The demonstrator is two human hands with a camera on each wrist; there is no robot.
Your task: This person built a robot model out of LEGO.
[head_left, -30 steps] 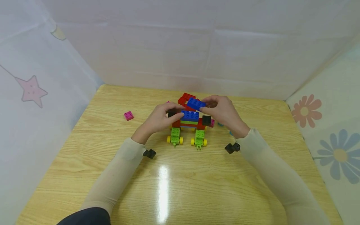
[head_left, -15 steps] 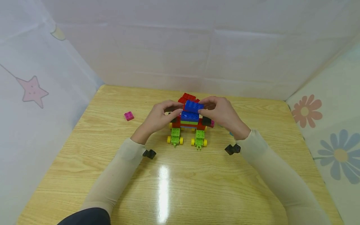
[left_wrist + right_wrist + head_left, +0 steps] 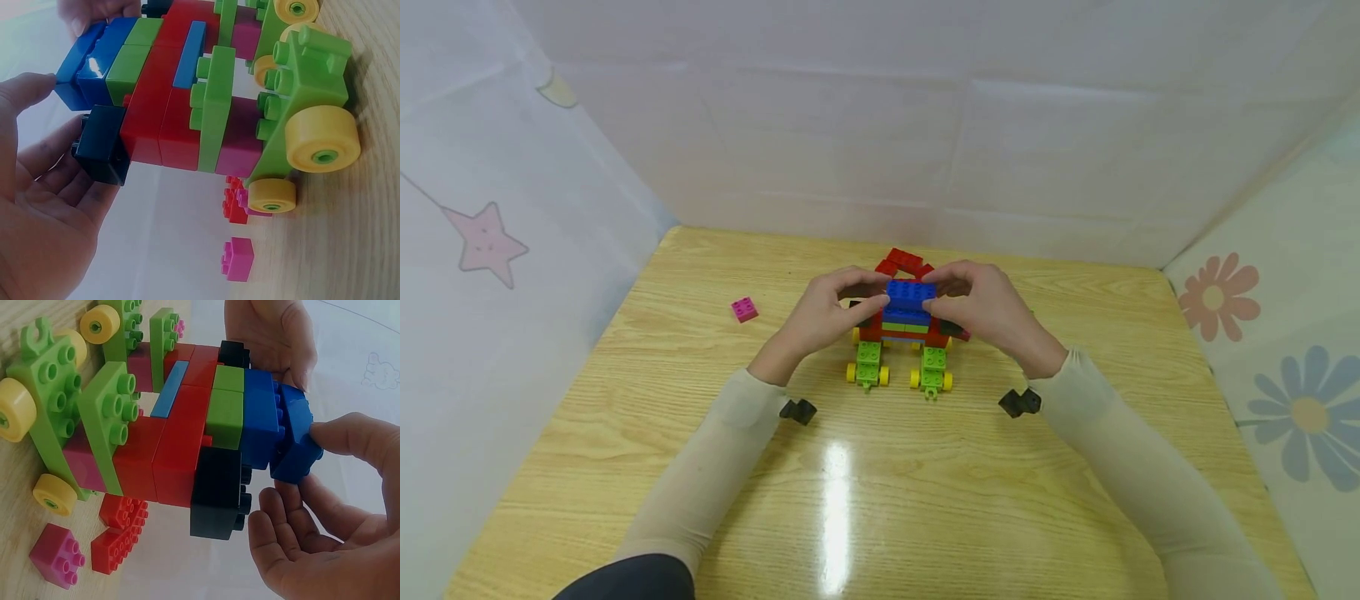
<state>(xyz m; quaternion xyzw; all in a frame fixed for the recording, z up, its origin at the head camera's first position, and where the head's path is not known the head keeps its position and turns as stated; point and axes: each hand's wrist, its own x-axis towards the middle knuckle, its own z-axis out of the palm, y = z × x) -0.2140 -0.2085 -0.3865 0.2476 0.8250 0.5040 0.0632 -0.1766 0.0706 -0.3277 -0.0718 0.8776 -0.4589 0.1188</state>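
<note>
My right grip (image 3: 991, 307) pinches one end of the upper blue brick (image 3: 912, 293); my left grip (image 3: 826, 312) holds the other. I'd expect light, stiff, slightly slick plastic, hard to damage, best taken by the short ends. It sits atop the lower blue brick (image 3: 907, 317), tipped a little, studs up, long axis side to side along that brick.

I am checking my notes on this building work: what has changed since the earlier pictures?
The right hand moved the upper blue brick a little left and down onto the lower blue brick, without letting go. The left hand, far-left pink brick and green wheeled parts stayed about where they were.
</note>
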